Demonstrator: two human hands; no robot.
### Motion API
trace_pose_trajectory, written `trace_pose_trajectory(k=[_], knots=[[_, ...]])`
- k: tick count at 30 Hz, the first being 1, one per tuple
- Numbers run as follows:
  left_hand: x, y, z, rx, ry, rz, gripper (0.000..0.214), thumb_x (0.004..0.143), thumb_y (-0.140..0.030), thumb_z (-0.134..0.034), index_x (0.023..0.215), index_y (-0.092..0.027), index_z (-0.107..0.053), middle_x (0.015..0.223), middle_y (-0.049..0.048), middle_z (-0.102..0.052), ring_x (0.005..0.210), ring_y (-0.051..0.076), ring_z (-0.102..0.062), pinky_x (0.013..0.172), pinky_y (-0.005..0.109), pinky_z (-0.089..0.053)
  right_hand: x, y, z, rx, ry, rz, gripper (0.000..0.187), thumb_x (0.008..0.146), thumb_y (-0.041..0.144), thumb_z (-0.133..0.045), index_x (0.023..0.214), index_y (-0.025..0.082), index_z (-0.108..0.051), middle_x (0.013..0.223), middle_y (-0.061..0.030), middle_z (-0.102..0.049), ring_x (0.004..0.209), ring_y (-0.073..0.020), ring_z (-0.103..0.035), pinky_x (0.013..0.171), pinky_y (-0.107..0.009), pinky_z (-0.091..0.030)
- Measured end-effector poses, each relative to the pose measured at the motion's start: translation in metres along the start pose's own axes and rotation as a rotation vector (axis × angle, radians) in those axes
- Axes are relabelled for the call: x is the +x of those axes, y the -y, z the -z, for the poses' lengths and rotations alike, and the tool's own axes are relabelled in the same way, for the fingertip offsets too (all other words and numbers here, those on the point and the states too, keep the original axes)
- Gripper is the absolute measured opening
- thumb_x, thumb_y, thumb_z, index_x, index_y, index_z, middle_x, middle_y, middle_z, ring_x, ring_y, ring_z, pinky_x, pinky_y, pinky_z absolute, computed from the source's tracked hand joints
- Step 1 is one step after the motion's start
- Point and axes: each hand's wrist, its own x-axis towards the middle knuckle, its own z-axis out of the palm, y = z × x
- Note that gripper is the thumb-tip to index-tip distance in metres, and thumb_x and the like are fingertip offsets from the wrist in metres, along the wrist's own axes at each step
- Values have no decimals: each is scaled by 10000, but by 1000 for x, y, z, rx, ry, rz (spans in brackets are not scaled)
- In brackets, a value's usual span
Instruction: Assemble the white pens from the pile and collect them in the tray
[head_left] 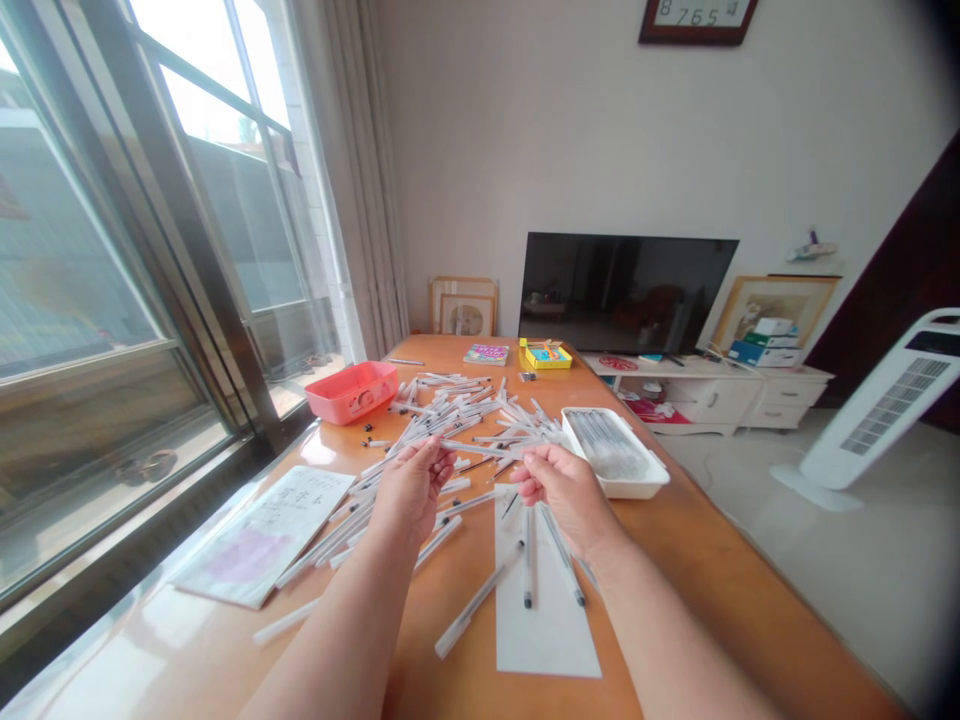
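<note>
Left hand and right hand pinch 1 pen tube; slack grip could lose it among pens at 12 o'clock.

We cannot make out either end of the pen where the left hand and the right hand pinch it, and both forearms run out past the lower edge. The smaller lines on the exercise book are too blurred for us to read. Up top we lose part of the wall clock, and at the right edge part of the tower fan.
</note>
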Motion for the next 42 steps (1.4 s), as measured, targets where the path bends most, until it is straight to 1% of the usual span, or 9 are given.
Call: trace_pose_trajectory(k=[8,16,21,26,30,35,37,40,42], knots=[[2,-1,0,-12,-16,31,145,742,-202,-739,840,-119,-671,742,71,-697,711,147,-688,672,236,-557,1,-4,2,-78,-6,9,324,862,492,-641,846,169,-653,763,-56,-725,604,-126,-599,553,-237,-490],[13,0,4,-7,-53,-28,201,708,-175,-754,890,-128,-681,691,35,-678,658,133,-665,649,231,-534,-1,1,-1,-239,49,0,282,841,440,-643,892,165,-681,751,-33,-706,579,-122,-578,540,-237,-467],[19,0,6,2,-94,-32,229,715,-148,-741,939,-147,-696,755,48,-707,678,138,-674,652,237,-537,-3,7,-5,-365,74,141,221,850,389,-622,823,178,-681,689,6,-649,584,-120,-542,567,-243,-439],[17,-1,5,-4,-20,-50,294,700,-154,-777,981,-138,-689,766,58,-706,689,142,-680,653,238,-549,-5,19,-10,-501,-7,309,190,852,353,-616,778,189,-679,632,31,-598,607,-117,-512,580,-239,-395],[12,-4,1,33,44,-29,250,696,-180,-812,896,-132,-670,740,55,-695,604,99,-629,549,175,-503,-2,34,-13,-287,-67,230,210,829,384,-650,814,177,-682,686,5,-652,618,-124,-554,593,-248,-443],[6,-3,-6,-31,90,207,121,767,-119,-725,866,-126,-656,850,100,-726,638,98,-650,584,182,-542,6,40,-19,249,-136,11,345,707,412,-797,912,158,-683,795,-37,-703,691,-128,-623,679,-267,-528],[3,-1,-9,-54,95,253,111,780,-97,-704,879,-122,-659,894,113,-733,678,107,-671,622,193,-563,8,35,-26,281,-84,-9,378,673,412,-829,912,152,-696,809,-41,-702,719,-131,-635,721,-275,-538],[-2,5,-11,-46,173,260,113,798,-102,-700,903,-125,-666,921,119,-736,700,112,-679,648,205,-574,10,21,-37,151,-25,13,354,701,453,-794,859,150,-705,777,-33,-691,701,-140,-627,684,-278,-531],[-5,8,-12,-14,236,263,112,806,-120,-711,909,-132,-667,924,119,-737,699,112,-676,653,209,-573,11,14,-42,53,-42,36,331,730,451,-758,883,162,-709,731,-5,-669,659,-134,-604,622,-259,-507]])
